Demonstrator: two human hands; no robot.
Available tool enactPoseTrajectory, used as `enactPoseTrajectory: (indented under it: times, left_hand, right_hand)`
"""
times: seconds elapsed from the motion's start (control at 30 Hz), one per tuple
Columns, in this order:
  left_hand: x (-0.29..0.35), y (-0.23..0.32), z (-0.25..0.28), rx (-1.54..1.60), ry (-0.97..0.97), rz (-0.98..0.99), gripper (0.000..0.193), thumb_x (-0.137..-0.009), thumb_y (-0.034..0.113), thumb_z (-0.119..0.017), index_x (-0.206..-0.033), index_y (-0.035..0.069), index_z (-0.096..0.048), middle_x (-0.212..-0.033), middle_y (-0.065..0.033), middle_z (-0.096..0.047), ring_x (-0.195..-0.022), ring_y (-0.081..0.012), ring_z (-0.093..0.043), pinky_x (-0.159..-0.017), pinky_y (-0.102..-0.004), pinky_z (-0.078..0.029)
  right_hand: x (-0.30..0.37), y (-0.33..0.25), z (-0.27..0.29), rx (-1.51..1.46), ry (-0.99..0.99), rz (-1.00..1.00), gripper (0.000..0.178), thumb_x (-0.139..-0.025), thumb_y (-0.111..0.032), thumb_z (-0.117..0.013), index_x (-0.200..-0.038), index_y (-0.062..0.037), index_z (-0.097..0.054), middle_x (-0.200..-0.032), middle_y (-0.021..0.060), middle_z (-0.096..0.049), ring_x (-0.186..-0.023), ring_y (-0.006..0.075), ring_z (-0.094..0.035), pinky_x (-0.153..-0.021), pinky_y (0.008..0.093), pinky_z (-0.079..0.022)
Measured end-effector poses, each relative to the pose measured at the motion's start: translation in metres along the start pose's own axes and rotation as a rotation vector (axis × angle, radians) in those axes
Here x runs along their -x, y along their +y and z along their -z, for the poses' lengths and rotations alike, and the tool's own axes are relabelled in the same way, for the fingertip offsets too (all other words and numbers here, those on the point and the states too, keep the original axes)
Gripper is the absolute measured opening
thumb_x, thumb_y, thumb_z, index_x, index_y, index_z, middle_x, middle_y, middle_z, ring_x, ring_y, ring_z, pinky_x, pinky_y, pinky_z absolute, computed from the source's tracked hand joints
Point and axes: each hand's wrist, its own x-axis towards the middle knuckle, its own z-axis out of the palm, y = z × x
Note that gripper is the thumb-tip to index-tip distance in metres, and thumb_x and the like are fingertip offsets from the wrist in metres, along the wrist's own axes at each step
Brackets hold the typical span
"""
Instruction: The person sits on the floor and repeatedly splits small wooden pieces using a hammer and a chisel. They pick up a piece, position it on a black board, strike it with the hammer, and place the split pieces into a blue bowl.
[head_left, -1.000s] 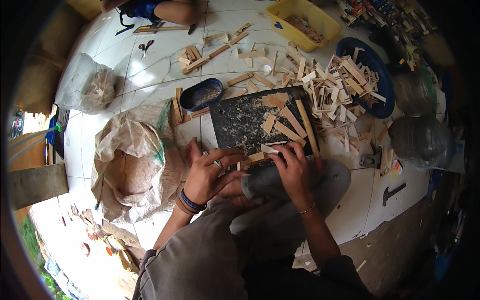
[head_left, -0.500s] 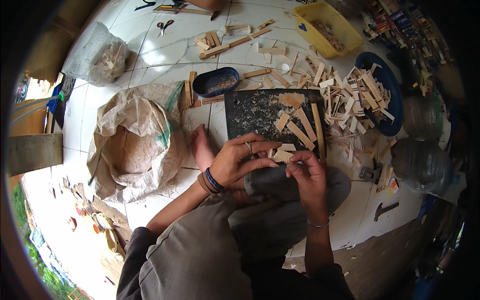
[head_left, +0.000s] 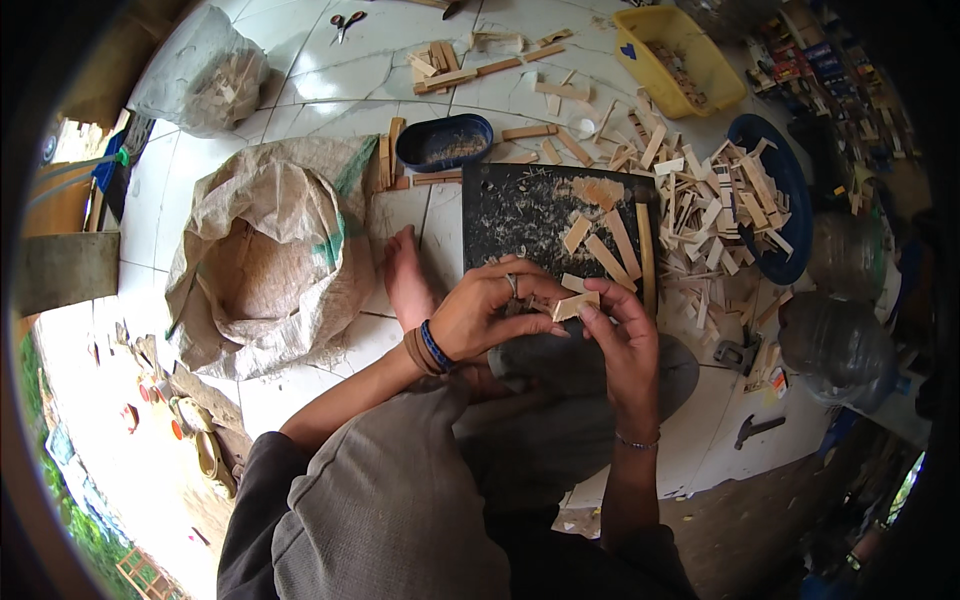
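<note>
My left hand (head_left: pixel 505 305) is closed on a small flat wooden piece (head_left: pixel 576 306), thumb below and fingers above. My right hand (head_left: pixel 625 325) pinches the right end of this piece between thumb and fingers. Just behind it, a second pale piece (head_left: pixel 573 283) shows between the hands; what bears it is partly hidden. Both hands are above the near edge of a black board (head_left: pixel 500 215) strewn with wood shavings. On the board lie several wooden strips (head_left: pixel 606 258), and a wooden-handled tool (head_left: pixel 646 250) rests along its right edge, its head hidden.
A woven sack (head_left: pixel 190 260) stands open at left, near a clear plastic bag (head_left: pixel 165 90). Beyond the board sits a blue oval tray (head_left: pixel 402 150). Loose wood pieces (head_left: pixel 715 205) heap against a blue basin (head_left: pixel 795 215). A yellow tub (head_left: pixel 640 50), scissors (head_left: pixel 345 24) and a hammer (head_left: pixel 762 425) lie around.
My right hand has come in closer, its thumb and fingers now over the end of the wooden piece. The piece has tilted slightly. The whole view has shifted a little.
</note>
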Motion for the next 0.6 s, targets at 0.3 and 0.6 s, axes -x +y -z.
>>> enactPoseTrajectory:
  times: [0.3,0.6]
  left_hand:
    - [0.003,0.002,-0.002,-0.002,0.003,0.011,0.034,-0.085,0.017,-0.085,-0.114,0.002,-0.075,-0.115,-0.0135,-0.073,-0.104,-0.0303,-0.071,-0.092,-0.0396,-0.055]
    - [0.007,0.002,-0.005,-0.059,0.032,-0.030,0.037,-0.084,0.018,-0.085,-0.117,0.003,-0.076,-0.115,-0.0131,-0.073,-0.102,-0.0301,-0.072,-0.089,-0.0387,-0.057]
  right_hand:
    - [0.005,0.000,-0.007,0.040,0.071,0.002,0.032,-0.100,-0.014,-0.071,-0.131,-0.0039,-0.067,-0.116,0.0022,-0.069,-0.096,0.0046,-0.061,-0.081,0.0215,-0.049]
    - [0.011,-0.003,-0.016,0.033,0.155,0.017,0.030,-0.101,-0.007,-0.068,-0.130,-0.0009,-0.066,-0.113,0.0043,-0.068,-0.100,0.0074,-0.062,-0.087,0.0242,-0.050]
